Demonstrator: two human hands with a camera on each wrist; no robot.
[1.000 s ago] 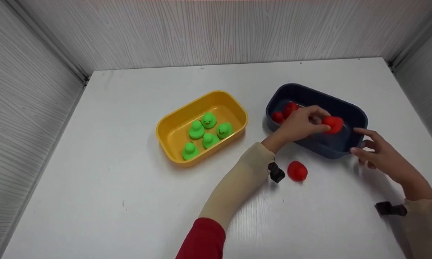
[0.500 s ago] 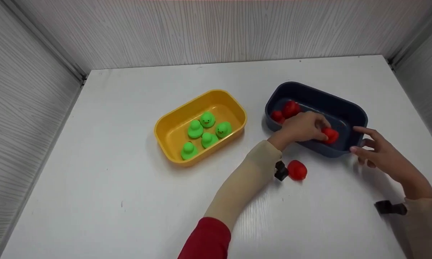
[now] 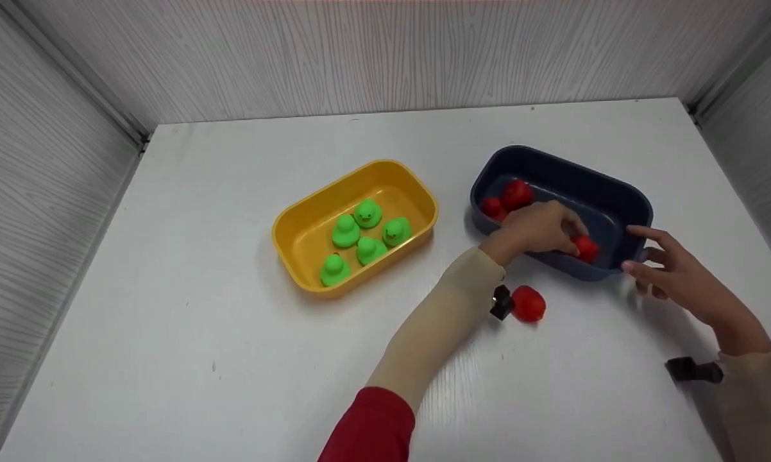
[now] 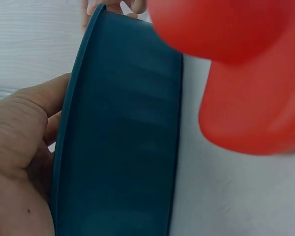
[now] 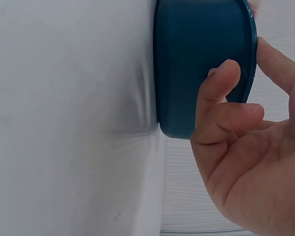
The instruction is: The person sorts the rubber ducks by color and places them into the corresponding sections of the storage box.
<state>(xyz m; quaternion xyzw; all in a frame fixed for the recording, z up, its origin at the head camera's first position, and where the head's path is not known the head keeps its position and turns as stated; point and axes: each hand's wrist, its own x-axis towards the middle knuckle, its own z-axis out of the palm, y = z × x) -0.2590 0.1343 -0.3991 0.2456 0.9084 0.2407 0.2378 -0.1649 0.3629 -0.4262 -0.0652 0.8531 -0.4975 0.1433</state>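
Head view: a yellow plastic oblong tub (image 3: pixel 296 224) mid-tabletop holds five green rubber ducks (image 3: pixel 360 239). Toward the right edge, a dark blue plastic oblong tub (image 3: pixel 616 192) holds two red rubber ducks (image 3: pixel 507 197). The left hand (image 3: pixel 539 228) pinches a third red duck (image 3: pixel 584 247), now lower inside than a second ago. The right hand (image 3: pixel 671 276), fingers spread, touches the tub's near corner. A loose red duck (image 3: pixel 528 303) lies on the white tabletop (image 3: pixel 231 359).

Left wrist view: the loose duck (image 4: pixel 246 73) looms beside the tub wall (image 4: pixel 123 147).

Right wrist view: relaxed fingers (image 5: pixel 221 93) rest against the tub (image 5: pixel 196 59).

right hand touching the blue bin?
Touching. In the right wrist view, fingers of the right hand lie against the end wall of the blue bin; the head view agrees, with fingertips at its near corner.
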